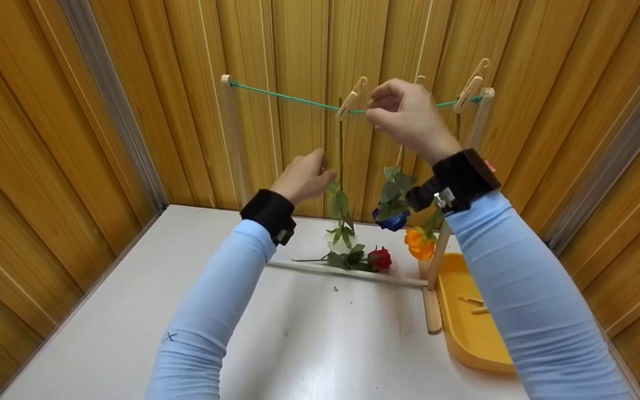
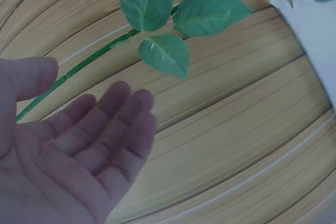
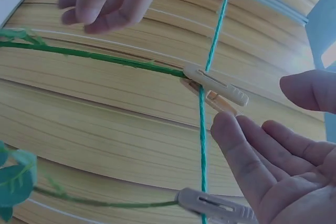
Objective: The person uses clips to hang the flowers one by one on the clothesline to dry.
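Observation:
An artificial white rose (image 1: 338, 240) hangs head down, its green stem pinched to a teal cord (image 1: 286, 95) by a wooden clothespin (image 1: 348, 105). Beside that stem, my left hand (image 1: 303, 176) has loosely bent fingers; its palm is bare in the left wrist view. My right hand (image 1: 409, 114) is next to the clothespin (image 3: 226, 88), thumb and fingers apart with nothing between them. A blue rose (image 1: 391, 219) and an orange rose (image 1: 420, 244) hang farther right. The blue rose's clip is mostly behind my right hand in the head view; another clothespin (image 1: 468, 95) clips the orange one.
A red rose (image 1: 379, 259) lies on the white table (image 1: 103, 311) behind the rack's bottom bar (image 1: 353, 273). Wooden posts (image 1: 481, 119) support the cord. At right, a yellow tray (image 1: 456, 347) holds clothespins (image 1: 480, 310), partly behind my right arm. A wood-panel wall (image 1: 298, 44) stands behind.

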Demonstrator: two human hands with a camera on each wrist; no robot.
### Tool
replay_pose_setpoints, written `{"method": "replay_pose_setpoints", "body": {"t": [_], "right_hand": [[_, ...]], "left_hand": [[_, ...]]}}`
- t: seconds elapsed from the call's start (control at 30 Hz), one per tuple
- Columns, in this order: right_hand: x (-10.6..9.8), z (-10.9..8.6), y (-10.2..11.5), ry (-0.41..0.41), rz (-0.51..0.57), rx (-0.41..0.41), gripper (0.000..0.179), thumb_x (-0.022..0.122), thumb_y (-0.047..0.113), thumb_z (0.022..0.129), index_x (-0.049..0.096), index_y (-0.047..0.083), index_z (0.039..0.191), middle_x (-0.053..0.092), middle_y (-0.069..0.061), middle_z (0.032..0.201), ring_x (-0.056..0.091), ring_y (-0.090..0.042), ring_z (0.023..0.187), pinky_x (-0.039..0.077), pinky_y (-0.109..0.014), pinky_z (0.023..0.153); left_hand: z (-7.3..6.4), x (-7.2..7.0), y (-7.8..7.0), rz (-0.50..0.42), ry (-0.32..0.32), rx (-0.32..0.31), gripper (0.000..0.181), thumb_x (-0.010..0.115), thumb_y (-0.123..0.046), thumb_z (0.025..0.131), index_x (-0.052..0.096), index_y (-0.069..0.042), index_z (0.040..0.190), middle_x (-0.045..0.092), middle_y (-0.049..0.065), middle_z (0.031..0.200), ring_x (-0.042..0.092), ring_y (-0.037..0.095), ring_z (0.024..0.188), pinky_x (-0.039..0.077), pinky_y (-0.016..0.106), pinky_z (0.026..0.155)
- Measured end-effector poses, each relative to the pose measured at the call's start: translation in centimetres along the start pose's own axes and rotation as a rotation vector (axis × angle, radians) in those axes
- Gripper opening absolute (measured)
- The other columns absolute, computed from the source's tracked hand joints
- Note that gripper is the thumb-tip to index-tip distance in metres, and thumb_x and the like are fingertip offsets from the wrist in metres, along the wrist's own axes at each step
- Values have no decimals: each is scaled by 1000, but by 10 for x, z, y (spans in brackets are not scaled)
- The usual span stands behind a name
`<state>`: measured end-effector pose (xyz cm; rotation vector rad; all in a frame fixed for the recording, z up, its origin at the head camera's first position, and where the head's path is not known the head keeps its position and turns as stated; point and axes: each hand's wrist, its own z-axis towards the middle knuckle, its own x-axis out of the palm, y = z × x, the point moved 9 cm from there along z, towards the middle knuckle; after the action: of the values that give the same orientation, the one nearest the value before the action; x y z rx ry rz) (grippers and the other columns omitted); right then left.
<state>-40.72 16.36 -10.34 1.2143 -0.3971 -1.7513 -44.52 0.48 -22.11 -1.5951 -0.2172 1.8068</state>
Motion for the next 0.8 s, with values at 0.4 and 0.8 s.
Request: {"method": "replay_pose_setpoints", "body": {"t": [0.4,0.8], "right_hand": [[7,-99,-30,-13,-188,-211,37,64,7,102,60,-5,136,63,-22,134,62,-36,120,52,-53,101],[12,-172,-97,-178,-317,-227,45,70,8,98,59,-6,139,59,-24,142,57,-43,130,47,-60,105]], "left_hand": [[-55,3,26,48,-127,57,38,58,-26,107,56,2,133,62,20,133,63,34,114,52,46,97],[-112,17,34,30,-345,136,45,63,-24,104,57,6,138,61,25,135,58,41,127,46,53,107]]}}
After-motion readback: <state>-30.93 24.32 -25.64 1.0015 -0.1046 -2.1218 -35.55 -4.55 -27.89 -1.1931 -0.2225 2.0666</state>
